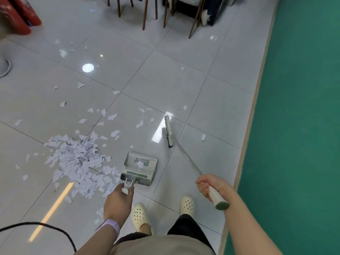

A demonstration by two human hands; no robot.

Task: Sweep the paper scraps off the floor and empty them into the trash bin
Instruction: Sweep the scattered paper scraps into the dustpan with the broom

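A big heap of white paper scraps [77, 161] lies on the grey tiled floor to my left, with loose scraps [112, 117] scattered further out. My left hand [117, 201] grips the short handle of a grey-white dustpan [140, 168], which rests on the floor just right of the heap and holds a scrap or two. My right hand [209, 186] grips the white handle of a broom whose head [168, 131] sits on the floor ahead and right of the dustpan, apart from the heap. No trash bin is in view.
A green mat [294, 126] with a tan border runs along the right side. Wooden chair legs [145, 13] stand at the top, red objects [20, 13] at the top left. A black cable [55, 229] crosses the floor at bottom left. My feet in cream clogs [139, 216] stand behind the dustpan.
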